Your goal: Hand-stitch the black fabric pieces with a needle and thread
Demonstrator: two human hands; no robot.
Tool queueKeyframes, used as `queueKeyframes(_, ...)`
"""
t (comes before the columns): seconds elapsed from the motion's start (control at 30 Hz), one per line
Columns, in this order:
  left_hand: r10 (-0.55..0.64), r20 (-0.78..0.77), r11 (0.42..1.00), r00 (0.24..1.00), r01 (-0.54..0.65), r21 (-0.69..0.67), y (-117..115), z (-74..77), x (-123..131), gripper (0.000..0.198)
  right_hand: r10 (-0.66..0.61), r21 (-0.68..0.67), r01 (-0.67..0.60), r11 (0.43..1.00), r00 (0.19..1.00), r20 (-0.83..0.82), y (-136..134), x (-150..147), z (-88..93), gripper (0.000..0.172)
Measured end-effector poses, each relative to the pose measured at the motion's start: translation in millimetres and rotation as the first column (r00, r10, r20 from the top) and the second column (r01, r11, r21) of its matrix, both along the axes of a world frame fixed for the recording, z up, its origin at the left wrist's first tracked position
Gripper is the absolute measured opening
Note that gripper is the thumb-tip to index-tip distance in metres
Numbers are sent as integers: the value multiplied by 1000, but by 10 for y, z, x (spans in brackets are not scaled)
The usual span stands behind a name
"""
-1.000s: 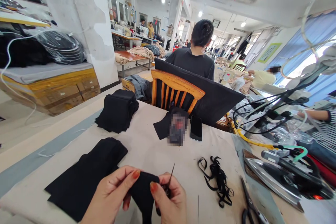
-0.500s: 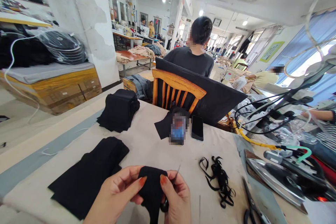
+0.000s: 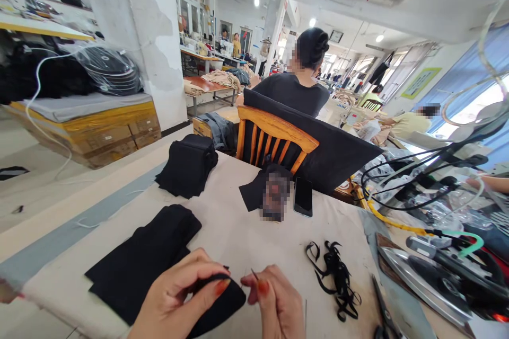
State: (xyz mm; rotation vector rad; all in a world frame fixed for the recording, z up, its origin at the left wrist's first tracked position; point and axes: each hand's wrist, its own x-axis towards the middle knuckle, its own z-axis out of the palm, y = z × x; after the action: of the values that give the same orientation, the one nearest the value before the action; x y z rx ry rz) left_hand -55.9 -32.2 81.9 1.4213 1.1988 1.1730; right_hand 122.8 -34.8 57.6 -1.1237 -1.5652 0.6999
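My left hand [image 3: 185, 291] is closed on a folded black fabric piece [image 3: 225, 304], thumb on top, its rounded edge pointing right. Just beyond that edge my right hand [image 3: 280, 299] is closed, thumb against fingers, around small scissors [image 3: 254, 274]. Only their thin pointed tip shows; the handle is hidden in the hand. A small gap separates the right fingertips from the cloth. Left of my hands lies a pile of black fabric pieces [image 3: 147, 254], with a taller black stack [image 3: 186, 164] behind it. A tangle of black strips [image 3: 336, 280] lies to the right.
Larger scissors [image 3: 384, 310] and a steam iron [image 3: 433, 280] with cables lie at the right. A phone [image 3: 303, 197] is near the table's far edge, beside a blurred item on black cloth [image 3: 250, 196]. Beyond stands a wooden chair [image 3: 278, 130]; a person [image 3: 294, 90] sits facing away.
My right hand has let go of the fabric and moved slightly right, its scissors' tip now near the cloth's edge. My left hand has turned the piece sideways. The view has shifted slightly left.
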Motion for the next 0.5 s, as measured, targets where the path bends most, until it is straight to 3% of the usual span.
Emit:
queueKeyframes(0.07, -25, -43, 999, 999, 27, 32, -37, 35, -14, 12, 7, 216, -65, 974, 965, 262, 30, 116, 136, 22)
queueKeyframes(0.17, -46, -90, 995, 995, 53, 81, -70, 84, -6, 15, -72, 414, -125, 902, 901, 428, 57, 208, 328, 9)
queueKeyframes(0.3, -28, -98, 990, 995, 41, 132, -70, 122, 6, 16, -164, 497, -127, 859, 850, 500, 38, 182, 437, 10)
queueKeyframes(0.5, -77, -136, 970, 988, 106, 218, -69, 67, -42, 23, -251, 565, -99, 819, 824, 508, 25, 112, 497, 29)
